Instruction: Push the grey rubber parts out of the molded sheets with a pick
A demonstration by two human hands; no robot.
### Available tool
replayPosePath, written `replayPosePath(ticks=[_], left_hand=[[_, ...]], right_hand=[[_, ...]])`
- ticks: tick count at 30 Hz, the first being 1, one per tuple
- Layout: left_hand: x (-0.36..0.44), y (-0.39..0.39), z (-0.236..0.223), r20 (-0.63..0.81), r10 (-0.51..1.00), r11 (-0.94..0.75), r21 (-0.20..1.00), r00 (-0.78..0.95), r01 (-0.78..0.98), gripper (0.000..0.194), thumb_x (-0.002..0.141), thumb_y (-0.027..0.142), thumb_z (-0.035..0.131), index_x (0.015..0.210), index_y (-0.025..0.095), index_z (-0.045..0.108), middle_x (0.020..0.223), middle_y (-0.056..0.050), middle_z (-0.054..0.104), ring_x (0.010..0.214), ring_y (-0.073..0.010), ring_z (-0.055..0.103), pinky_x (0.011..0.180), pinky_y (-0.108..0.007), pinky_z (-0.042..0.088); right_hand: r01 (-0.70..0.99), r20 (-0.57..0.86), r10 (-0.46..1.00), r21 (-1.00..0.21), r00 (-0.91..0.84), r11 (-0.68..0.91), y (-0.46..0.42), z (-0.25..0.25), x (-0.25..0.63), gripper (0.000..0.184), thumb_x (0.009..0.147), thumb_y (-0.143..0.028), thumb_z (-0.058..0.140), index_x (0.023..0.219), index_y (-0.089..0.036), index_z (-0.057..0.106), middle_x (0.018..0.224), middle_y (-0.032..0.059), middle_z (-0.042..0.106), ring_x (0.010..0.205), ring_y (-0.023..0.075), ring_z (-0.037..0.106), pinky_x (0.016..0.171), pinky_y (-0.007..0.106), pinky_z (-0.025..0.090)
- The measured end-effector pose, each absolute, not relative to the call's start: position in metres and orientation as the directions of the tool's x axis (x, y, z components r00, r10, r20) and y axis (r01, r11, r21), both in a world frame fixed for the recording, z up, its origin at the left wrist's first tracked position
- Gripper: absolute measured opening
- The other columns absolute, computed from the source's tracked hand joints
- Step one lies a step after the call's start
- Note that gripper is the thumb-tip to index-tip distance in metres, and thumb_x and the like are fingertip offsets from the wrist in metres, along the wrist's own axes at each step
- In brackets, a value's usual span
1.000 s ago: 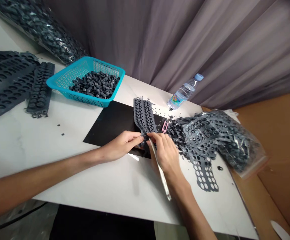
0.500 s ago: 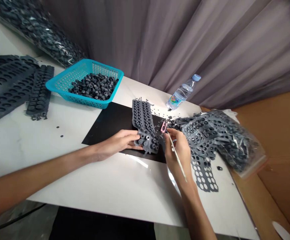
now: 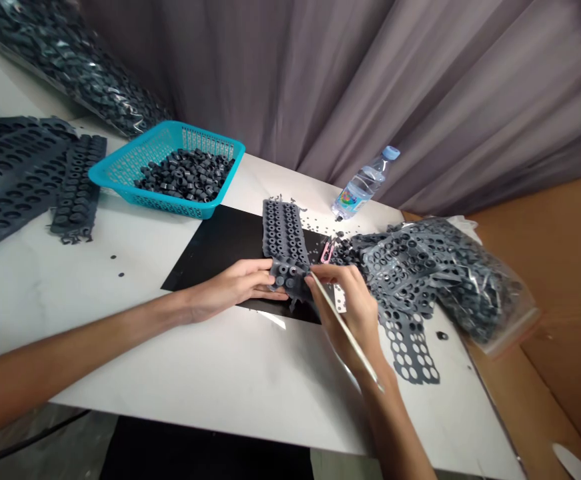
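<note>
A dark grey rubber sheet (image 3: 284, 230) with rows of round moulded parts lies on a black mat (image 3: 210, 247), its near end bent up. My left hand (image 3: 250, 281) grips that near end from the left, thumb on top and fingers beneath. In my right hand (image 3: 347, 303) is a thin whitish stick-like tool (image 3: 350, 339), held like a pen. Its tip end meets the right side of the sheet's near end; the tip itself is hidden by my fingers. Pink thread snips (image 3: 327, 251) lie just beyond my right hand.
A turquoise basket (image 3: 157, 204) of small black rubber rings stands at the back left. Behind the mat is a water bottle (image 3: 360, 187). Punched-out sheets (image 3: 410, 267) and a full plastic bag (image 3: 485, 293) lie right; more moulded sheets (image 3: 10, 173) lie left.
My right hand moved off the sheet to the right with the tool, then came back to its near right edge. My left hand shifted its hold, the sheet's near end now showing.
</note>
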State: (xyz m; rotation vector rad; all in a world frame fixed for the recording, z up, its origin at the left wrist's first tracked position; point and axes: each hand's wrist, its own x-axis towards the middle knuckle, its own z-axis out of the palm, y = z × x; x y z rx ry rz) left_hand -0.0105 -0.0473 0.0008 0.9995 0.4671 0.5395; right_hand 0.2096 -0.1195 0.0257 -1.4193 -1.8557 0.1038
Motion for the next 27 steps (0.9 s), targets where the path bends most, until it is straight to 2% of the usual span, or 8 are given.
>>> replayPosePath(ticks=[2,5,7,16,27], left_hand=[[-0.01,-0.048,0.002,-0.113,0.621,0.425,0.88,0.776,-0.212,0.031,0.102,0.024,0.058,0.13,0.016,0.067,0.137,-0.013,0.069,0.122,-0.0264,0.069,0.118,-0.046,0.044],[-0.009,-0.049,0.004,-0.098,0.625,0.421,0.878,0.774,-0.229,0.031,0.103,0.024,0.056,0.131,0.014,0.067,0.136,-0.014,0.07,0.124,-0.026,0.068,0.119,-0.045,0.043],[-0.008,-0.05,0.005,-0.095,0.621,0.431,0.87,0.778,-0.238,0.031,0.104,0.023,0.056,0.131,0.014,0.066,0.136,-0.014,0.07,0.124,-0.026,0.068,0.119,-0.045,0.044],[-0.01,-0.048,0.002,-0.121,0.615,0.459,0.859,0.779,-0.228,0.033,0.104,0.026,0.057,0.133,0.014,0.065,0.131,-0.016,0.072,0.121,-0.0281,0.07,0.114,-0.046,0.048],[-0.007,-0.051,0.006,-0.137,0.617,0.446,0.872,0.775,-0.201,0.035,0.102,0.031,0.061,0.131,0.012,0.067,0.12,-0.015,0.076,0.121,-0.0292,0.07,0.117,-0.049,0.045]], right_hand=[[0.789,0.576,0.802,-0.415,-0.157,0.453,-0.12,0.026,0.204,0.012,0.1,-0.023,0.064,0.112,-0.026,0.066,0.102,0.0051,0.072,0.095,0.0221,0.065,0.085,0.037,0.054],[0.764,0.57,0.756,-0.314,-0.322,0.563,-0.118,0.022,0.204,0.015,0.099,-0.023,0.066,0.114,-0.027,0.065,0.108,0.0047,0.075,0.1,0.024,0.064,0.09,0.041,0.051],[0.761,0.552,0.748,-0.282,-0.369,0.584,-0.116,0.021,0.207,0.015,0.1,-0.025,0.067,0.115,-0.028,0.066,0.114,0.0041,0.076,0.105,0.0248,0.063,0.093,0.043,0.049],[0.731,0.52,0.747,-0.298,-0.415,0.613,-0.113,0.019,0.207,0.011,0.103,-0.031,0.063,0.111,-0.026,0.07,0.117,0.0048,0.076,0.108,0.0226,0.065,0.091,0.038,0.045],[0.761,0.517,0.745,-0.245,-0.422,0.601,-0.112,0.013,0.207,0.014,0.106,-0.034,0.059,0.112,-0.024,0.066,0.115,0.0049,0.074,0.102,0.0212,0.063,0.087,0.035,0.042]])
